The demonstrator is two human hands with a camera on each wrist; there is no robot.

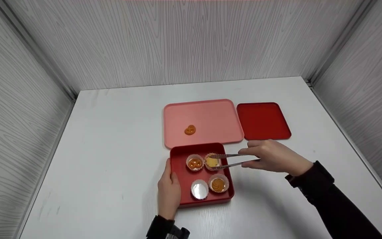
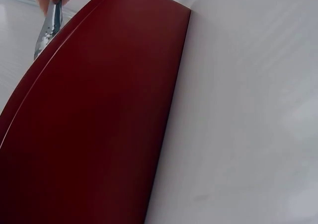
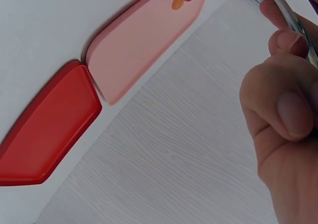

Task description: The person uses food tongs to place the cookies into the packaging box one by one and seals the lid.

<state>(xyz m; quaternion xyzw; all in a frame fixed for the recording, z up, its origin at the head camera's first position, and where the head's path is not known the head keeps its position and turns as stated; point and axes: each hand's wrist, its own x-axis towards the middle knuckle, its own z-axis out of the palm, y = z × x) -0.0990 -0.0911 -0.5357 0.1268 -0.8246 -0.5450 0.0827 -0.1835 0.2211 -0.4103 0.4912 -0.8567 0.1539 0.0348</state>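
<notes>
A red box point(image 1: 186, 196) holds several white paper cups. My left hand point(image 1: 169, 196) grips its left wall, thumb over the rim and fingers along the outside. My right hand point(image 1: 274, 156) holds metal tongs point(image 1: 232, 164) from the right. Their spread tips reach over the back-right cup, either side of a yellow cookie-like piece point(image 1: 213, 161). A pretzel-shaped piece point(image 1: 195, 163) sits in the back-left cup and a round brown swirled piece point(image 1: 218, 185) in the front-right one. The front-left cup point(image 1: 199, 189) is empty. In the right wrist view the tongs' tips are out of frame.
Behind the box lies a pink tray point(image 1: 207, 116) with one pretzel-shaped piece point(image 1: 190, 129) on it. A flat red tray or lid point(image 1: 264, 121) sits beside it on the right. Pale wood-grain panels point(image 1: 191, 43) enclose the white table point(image 1: 111, 149) at the back and sides.
</notes>
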